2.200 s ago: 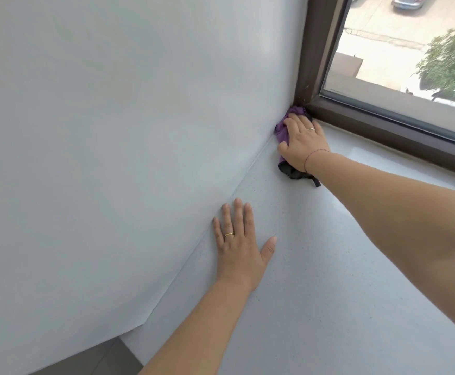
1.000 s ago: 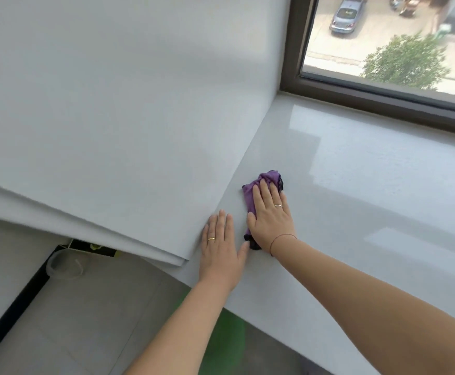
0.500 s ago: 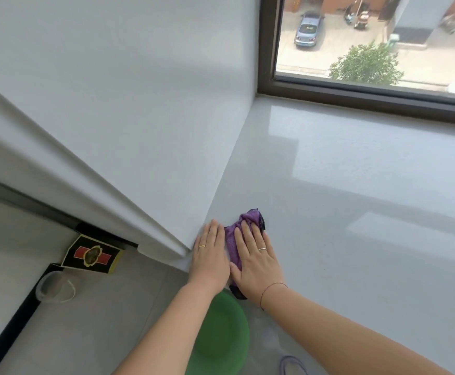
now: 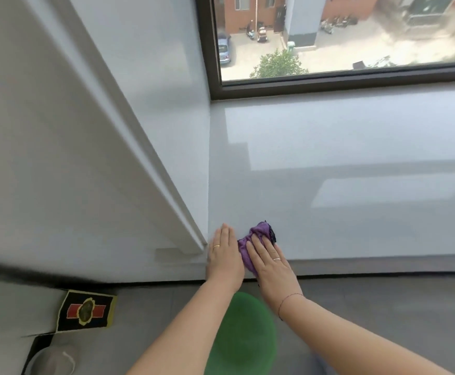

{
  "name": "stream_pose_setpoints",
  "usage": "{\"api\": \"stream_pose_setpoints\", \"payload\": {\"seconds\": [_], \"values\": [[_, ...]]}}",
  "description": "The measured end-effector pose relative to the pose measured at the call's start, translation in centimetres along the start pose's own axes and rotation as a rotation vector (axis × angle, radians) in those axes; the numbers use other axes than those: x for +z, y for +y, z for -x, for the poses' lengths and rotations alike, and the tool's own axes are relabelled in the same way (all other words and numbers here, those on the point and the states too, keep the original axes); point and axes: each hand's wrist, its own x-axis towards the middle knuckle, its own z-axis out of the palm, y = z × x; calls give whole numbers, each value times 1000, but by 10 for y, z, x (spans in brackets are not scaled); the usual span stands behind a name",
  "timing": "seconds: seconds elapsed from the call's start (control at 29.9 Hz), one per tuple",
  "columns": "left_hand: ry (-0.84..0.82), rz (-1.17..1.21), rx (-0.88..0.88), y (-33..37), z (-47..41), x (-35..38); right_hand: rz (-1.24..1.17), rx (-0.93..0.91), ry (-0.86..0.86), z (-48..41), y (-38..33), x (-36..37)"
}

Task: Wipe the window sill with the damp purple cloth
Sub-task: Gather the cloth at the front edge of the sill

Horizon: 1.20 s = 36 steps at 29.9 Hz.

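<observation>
The purple cloth (image 4: 259, 234), bunched with a dark edge, lies on the wide pale grey window sill (image 4: 342, 185) close to its front left corner. My right hand (image 4: 271, 262) presses flat on the cloth and covers its near half. My left hand (image 4: 223, 255) lies flat on the sill just left of the cloth, fingers together, beside the side wall's corner. Each hand wears a ring.
The white side wall (image 4: 140, 104) borders the sill on the left. A dark window frame (image 4: 329, 86) runs along the back. Below the sill's front edge are a green round basin (image 4: 241, 339), a black patterned box (image 4: 85, 311) and a clear cup (image 4: 52, 361) on the floor.
My right hand has dragged the cloth from the far window corner along the side wall to the sill's front edge. My left hand slid back with it. The camera tilted down.
</observation>
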Motion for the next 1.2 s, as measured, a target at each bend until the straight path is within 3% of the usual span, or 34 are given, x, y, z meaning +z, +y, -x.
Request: {"api": "stream_pose_setpoints", "payload": {"seconds": [0.1,0.17,0.23,0.33,0.5,0.57,0.63,0.8,0.97,1.2], "values": [[93,200,224,-4,41,8,-233,84,63,23,-20,1],[63,472,257,-6,72,15,-503,231,169,42,-35,0],[-101,757,166,-9,97,24,-778,403,224,60,-46,3],[-357,1193,-37,-15,117,45,-1132,600,169,80,-53,23],[-330,1209,-334,-45,122,119,-1737,698,-142,96,-39,103],[-308,1210,-456,-60,121,164,-1847,683,-267,101,-31,148],[-322,1239,-559,-76,116,214,-1757,720,-330,101,-26,197],[-326,1186,-626,-104,88,343,-1094,728,-333,72,-19,328],[-291,946,-491,-127,41,445,-785,634,-232,27,-13,439],[-73,458,-360,-154,-8,537,-396,364,-190,-23,2,541]]}}
